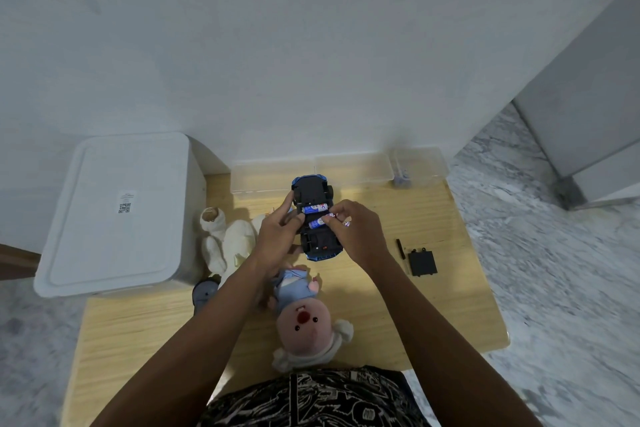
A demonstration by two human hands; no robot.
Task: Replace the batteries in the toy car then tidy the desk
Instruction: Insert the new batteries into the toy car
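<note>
Battery lies crosswise over the car, tilted; your right hand pinches its right end, your left hand grips the car's left side.

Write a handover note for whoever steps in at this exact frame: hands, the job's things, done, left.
Left hand grips the upturned toy car above the desk.
Right hand pinches a battery, angled at the bay.
Another battery already sits in the bay.
Battery cover and screwdriver lie right of the car.
Left: seat this battery, refit cover, tidy plush toys.
</note>
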